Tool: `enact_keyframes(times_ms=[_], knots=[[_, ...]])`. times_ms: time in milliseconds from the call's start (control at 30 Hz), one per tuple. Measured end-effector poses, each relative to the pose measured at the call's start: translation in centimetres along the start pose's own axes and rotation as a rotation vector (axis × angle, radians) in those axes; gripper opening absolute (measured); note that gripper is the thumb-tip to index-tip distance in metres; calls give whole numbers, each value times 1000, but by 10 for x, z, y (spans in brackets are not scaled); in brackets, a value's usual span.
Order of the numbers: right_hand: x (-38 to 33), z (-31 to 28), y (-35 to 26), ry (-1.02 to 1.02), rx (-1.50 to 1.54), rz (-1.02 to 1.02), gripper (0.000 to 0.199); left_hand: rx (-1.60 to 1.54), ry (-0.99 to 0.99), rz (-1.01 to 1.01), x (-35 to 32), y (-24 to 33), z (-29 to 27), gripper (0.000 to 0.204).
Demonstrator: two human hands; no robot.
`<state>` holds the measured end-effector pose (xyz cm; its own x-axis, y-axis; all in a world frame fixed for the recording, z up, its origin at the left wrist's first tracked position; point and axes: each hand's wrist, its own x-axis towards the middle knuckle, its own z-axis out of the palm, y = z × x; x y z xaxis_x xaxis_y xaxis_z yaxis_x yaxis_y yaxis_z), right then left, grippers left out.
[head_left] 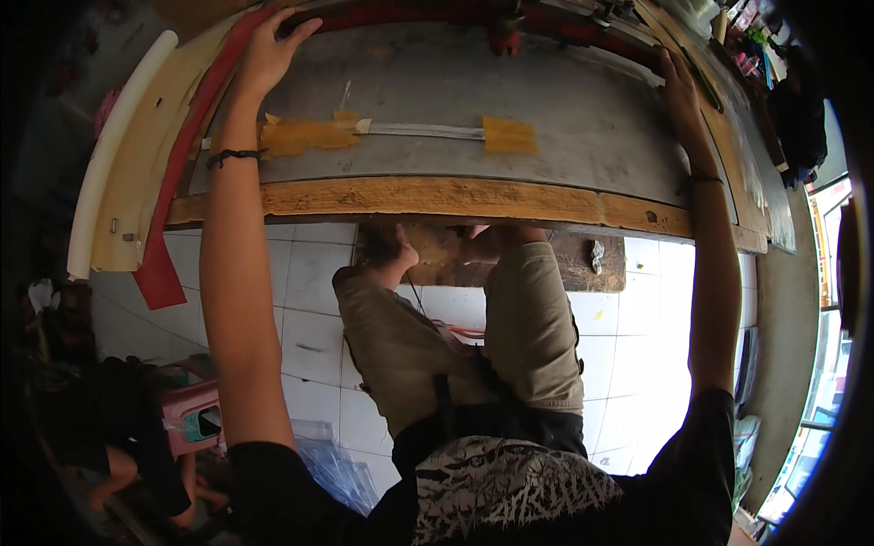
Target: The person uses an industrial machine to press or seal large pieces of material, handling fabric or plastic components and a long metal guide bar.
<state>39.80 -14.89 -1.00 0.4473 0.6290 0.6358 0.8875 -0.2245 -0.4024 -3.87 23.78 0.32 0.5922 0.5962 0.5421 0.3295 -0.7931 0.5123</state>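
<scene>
My left hand (271, 56) lies at the far left corner of a worktable, thumb and fingers apart, touching a long red strip (202, 114) that runs down the table's left side. At the far right, my right hand (679, 91) has its fingers closed around the end of a dark red bar (583, 35) along the far edge. Between my arms is a flat grey metal-looking plate (419, 77) with a wooden front edge (410, 196). A pale narrow strip (421, 130) lies on the plate between pieces of brown tape (508, 135).
A red clamp-like part (503, 38) stands at the far middle. Left of the plate are a pale board (150, 136) and a white roll (118, 155). My feet rest on a wooden board (564, 264) below. At lower left sits another person (118, 446) near a pink stool (191, 414).
</scene>
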Motion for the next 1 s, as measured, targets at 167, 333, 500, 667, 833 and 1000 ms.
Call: enact_keyframes(times_ms=[167,333,500,667,833,1000], knots=[[-5,-11,0,-13,-246,-144,59,-61,55,55,1,14,3,41],[1,-1,-26,14,230,269,50,-83,39,0,-4,21,-8,40],[-3,-9,-24,-19,193,273,54,-63,24,51,-2,16,-3,50],[-10,-9,-43,-41,145,237,56,-110,46,22,6,2,0,55],[-4,-7,-30,-128,161,229,57,-219,47,76,4,-3,5,52],[-3,-13,-24,-146,78,272,45,24,172,107,3,3,2,52]])
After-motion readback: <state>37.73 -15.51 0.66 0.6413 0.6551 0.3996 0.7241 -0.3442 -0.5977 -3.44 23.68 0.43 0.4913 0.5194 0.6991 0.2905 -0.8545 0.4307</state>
